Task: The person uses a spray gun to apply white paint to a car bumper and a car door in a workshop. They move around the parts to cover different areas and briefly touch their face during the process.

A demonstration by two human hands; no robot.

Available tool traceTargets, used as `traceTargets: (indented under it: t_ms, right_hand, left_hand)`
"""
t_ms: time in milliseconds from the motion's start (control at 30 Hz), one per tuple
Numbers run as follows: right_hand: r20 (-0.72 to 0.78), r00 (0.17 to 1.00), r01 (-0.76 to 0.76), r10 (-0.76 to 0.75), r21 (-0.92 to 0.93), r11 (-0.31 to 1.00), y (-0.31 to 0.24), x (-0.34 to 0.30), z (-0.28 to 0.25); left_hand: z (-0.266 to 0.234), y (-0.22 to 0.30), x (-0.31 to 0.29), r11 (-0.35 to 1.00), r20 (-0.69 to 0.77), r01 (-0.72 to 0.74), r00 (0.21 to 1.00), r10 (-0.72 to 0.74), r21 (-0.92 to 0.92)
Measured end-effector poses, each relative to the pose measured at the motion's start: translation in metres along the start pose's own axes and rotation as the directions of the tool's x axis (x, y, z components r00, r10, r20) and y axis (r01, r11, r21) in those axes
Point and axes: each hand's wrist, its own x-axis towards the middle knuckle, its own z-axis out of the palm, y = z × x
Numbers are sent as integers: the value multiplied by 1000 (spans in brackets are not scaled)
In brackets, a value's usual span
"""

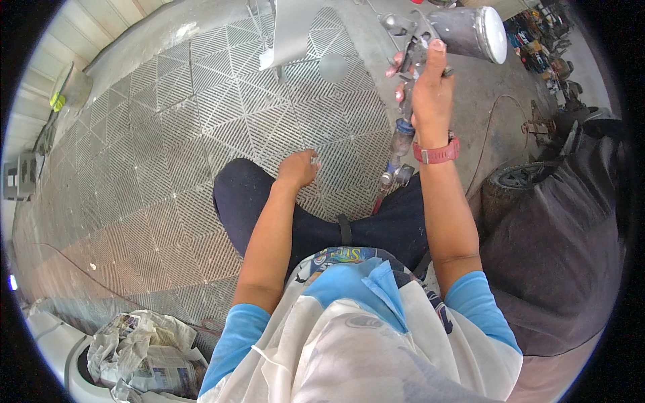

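Observation:
My right hand [433, 91] is raised at the upper right, its fingers wrapped round the handle of a spray gun [418, 50]. A dark, paint-smeared cup with a white end [467, 33] sits on the gun, tilted onto its side. Below the grip, a fitting with a blue ring [403, 129] leads to a red air hose [377, 203] by my right thigh. My left hand [299, 168] hovers near my left knee, fingers loosely curled; nothing shows in it, though its palm is hidden. Ahead, a light grey panel [297, 30] stands on a thin stand, apart from both hands.
Grated floor tiles [168, 161] spread ahead and left. A round grey disc [332, 68] is beside the panel. Crumpled newspaper [151, 356] lies on a white car part [57, 342] at lower left. A dark cover [557, 248] and a wheel [524, 176] are at right, with a thin hose [485, 138].

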Motion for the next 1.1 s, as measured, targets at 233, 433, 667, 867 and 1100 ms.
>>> traceTargets:
  t_ms: [233, 433, 667, 867, 1100]
  right_hand:
    - [252, 966, 37, -60, 95, 995, -23, -20, 34]
    - [320, 947, -49, -17, 196, 979, -37, -12, 34]
    - [70, 997, 20, -23, 35, 999, -27, 21, -11]
    - [-114, 991, 71, -71, -6, 997, -33, 42, -39]
    - [14, 998, 55, -55, -17, 998, -53, 19, -16]
  left_hand:
    - [3, -1, 4, 1000, 43, -24, 999, 24, 4]
    - [9, -6, 7, 1000, 23, -17, 1000, 17, 5]
    - [15, -12, 13, 999, 8, -46, 999, 46, 26]
    - [5, -6, 15, 999, 69, -32, 997, 29, 29]
    - [12, -6, 15, 999, 66, -35, 997, 33, 20]
